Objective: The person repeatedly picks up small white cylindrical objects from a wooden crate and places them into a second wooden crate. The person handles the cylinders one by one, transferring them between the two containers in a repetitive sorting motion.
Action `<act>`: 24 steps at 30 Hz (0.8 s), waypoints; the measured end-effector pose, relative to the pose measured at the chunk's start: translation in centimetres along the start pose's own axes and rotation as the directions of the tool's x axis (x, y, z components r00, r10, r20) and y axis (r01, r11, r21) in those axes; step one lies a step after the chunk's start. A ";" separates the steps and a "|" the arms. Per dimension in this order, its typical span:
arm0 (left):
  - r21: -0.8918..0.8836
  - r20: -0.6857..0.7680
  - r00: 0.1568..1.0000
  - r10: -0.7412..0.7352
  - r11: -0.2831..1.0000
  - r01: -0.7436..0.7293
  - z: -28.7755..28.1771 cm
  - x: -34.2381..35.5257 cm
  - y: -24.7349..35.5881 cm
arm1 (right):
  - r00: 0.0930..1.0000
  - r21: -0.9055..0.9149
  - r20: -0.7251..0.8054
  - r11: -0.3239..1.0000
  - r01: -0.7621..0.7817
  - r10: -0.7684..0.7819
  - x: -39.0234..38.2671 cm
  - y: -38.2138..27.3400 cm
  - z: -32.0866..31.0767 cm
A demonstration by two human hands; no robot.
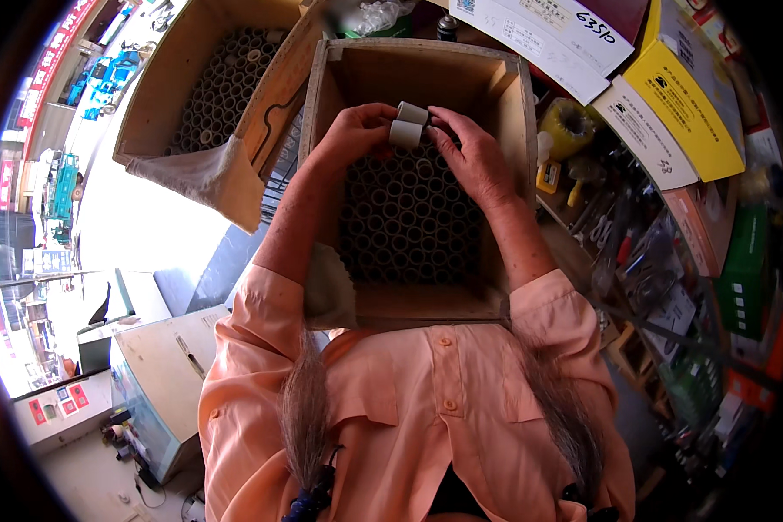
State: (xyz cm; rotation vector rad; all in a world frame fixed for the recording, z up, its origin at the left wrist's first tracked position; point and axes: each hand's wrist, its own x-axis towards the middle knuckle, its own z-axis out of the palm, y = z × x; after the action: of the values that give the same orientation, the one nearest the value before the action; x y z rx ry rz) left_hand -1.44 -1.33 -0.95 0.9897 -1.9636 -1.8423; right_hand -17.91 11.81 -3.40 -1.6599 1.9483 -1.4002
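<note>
My left hand [359,132] and my right hand [466,155] are raised over the upper middle of a wooden box [413,71], both closed on two short grey tube pieces, one [411,112] just above the other [405,133]. My fingertips pinch them from either side. Beneath, many short tubes [409,213] stand on end in the box, packed side by side with their round openings up. My forearms hide parts of the box's side walls. A pale cloth [326,285] hangs at its near left corner.
Another wooden box [275,130] of tubes stands upper left with a cloth [213,178] over its corner. Cartons [683,104], a yellow roll [567,126] and jumbled tools [626,261] crowd the right. A glass-sided counter [161,357] sits lower left; a bright street shows at far left.
</note>
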 end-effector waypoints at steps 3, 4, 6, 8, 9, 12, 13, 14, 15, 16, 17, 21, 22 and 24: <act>0.024 0.040 0.999 0.007 1.000 -0.008 0.1 0.1 0.0 | 0.984 0.148 0.128 0.978 -0.145 0.127 0.0 0.2 0.1; 0.028 0.051 0.999 0.003 1.000 -0.004 0.2 0.1 0.0 | 0.978 0.173 0.145 0.969 -0.176 0.152 0.0 0.4 0.1; 0.031 0.054 0.999 -0.007 1.000 0.006 0.1 0.1 0.2 | 0.968 0.223 0.167 0.949 -0.221 0.187 0.1 0.4 0.1; 0.044 0.055 0.998 -0.013 0.999 0.010 0.1 0.1 0.4 | 0.962 0.272 0.176 0.929 -0.250 0.208 0.2 0.4 0.1; 0.055 0.053 0.998 -0.014 0.998 0.011 0.1 0.0 0.5 | 0.961 0.323 0.176 0.910 -0.259 0.212 0.2 0.6 0.3; 0.073 0.077 0.997 -0.009 0.997 0.003 0.0 0.3 0.4 | 0.957 0.475 0.184 0.832 -0.286 0.223 0.6 1.2 0.6; 0.075 0.090 0.996 -0.008 0.997 0.002 0.0 0.3 0.4 | 0.954 0.528 0.195 0.794 -0.299 0.229 0.6 1.2 0.6; 0.060 0.091 0.996 -0.008 0.998 0.002 0.1 0.2 0.3 | 0.950 0.580 0.207 0.753 -0.312 0.234 0.7 1.3 0.6; 0.045 0.092 0.996 -0.008 0.999 0.003 0.1 0.2 0.3 | 0.946 0.597 0.219 0.734 -0.323 0.239 0.9 1.4 0.7; 0.023 0.092 0.996 -0.005 1.000 0.003 0.4 0.0 0.4 | 0.941 0.608 0.234 0.719 -0.337 0.244 1.0 1.6 0.4; 0.015 0.107 0.994 0.003 1.000 -0.005 0.4 -0.1 0.5 | 0.936 0.619 0.250 0.703 -0.351 0.248 1.1 1.6 0.3; 0.007 0.104 0.994 0.046 0.999 -0.047 0.7 -0.3 0.8 | 0.914 0.683 0.308 0.606 -0.406 0.265 1.5 1.3 -0.5; 0.016 0.088 0.994 0.058 0.998 -0.060 0.8 -0.4 0.9 | 0.928 0.668 0.265 0.645 -0.372 0.260 1.7 1.7 -0.6; -0.069 -0.030 0.998 0.063 0.996 -0.065 0.9 -0.3 1.1 | 0.949 0.607 0.184 0.729 -0.316 0.258 2.5 2.8 -1.0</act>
State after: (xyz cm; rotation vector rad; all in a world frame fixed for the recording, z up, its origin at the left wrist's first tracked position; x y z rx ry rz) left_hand -2.10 -0.47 -0.01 0.9163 -1.8792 -1.8398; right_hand -21.23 9.90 -4.04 -1.0297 1.3684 -1.5790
